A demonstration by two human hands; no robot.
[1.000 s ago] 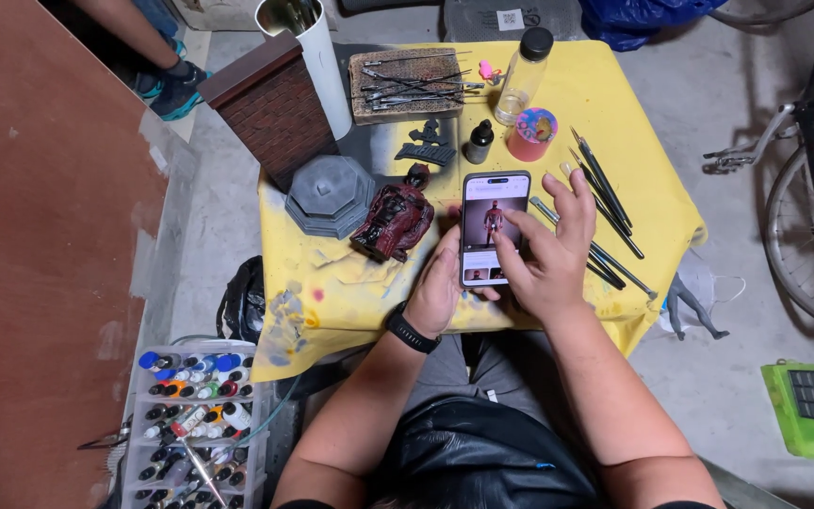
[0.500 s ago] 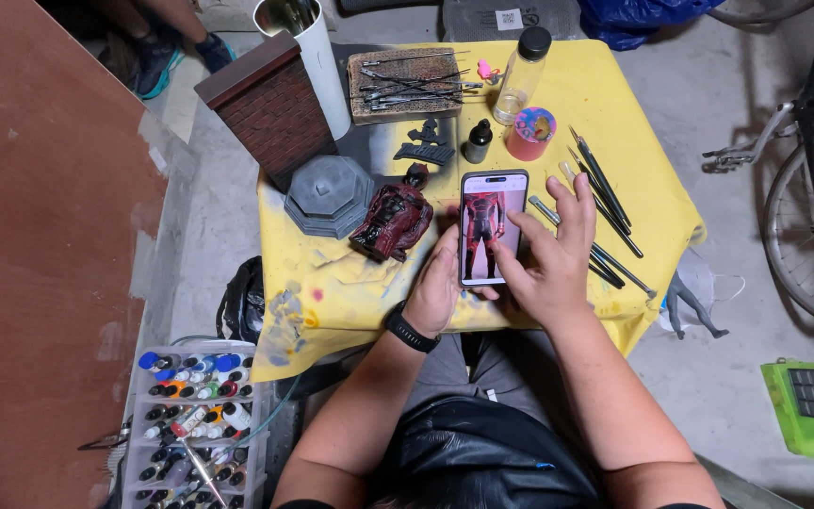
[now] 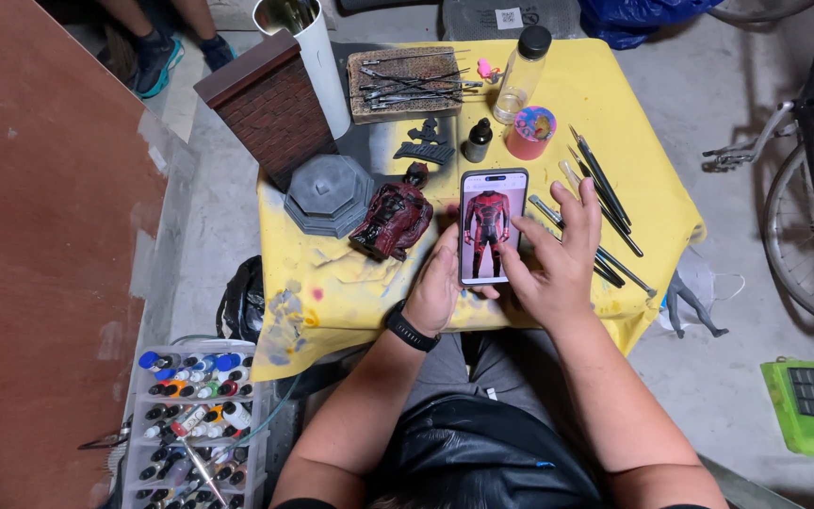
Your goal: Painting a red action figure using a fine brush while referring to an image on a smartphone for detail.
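head view | left hand point(image 3: 437, 287) wrapped round phone point(image 3: 492, 226) mid-frame, right hand point(image 3: 558, 259) loose, fingers on its edge | red figure point(image 3: 393, 219) just left | risk: elbow could knock the brushes point(image 3: 605, 203) off

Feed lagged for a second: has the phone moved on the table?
No. The phone lies in the same spot, just right of the red figure, with both hands on it as before.
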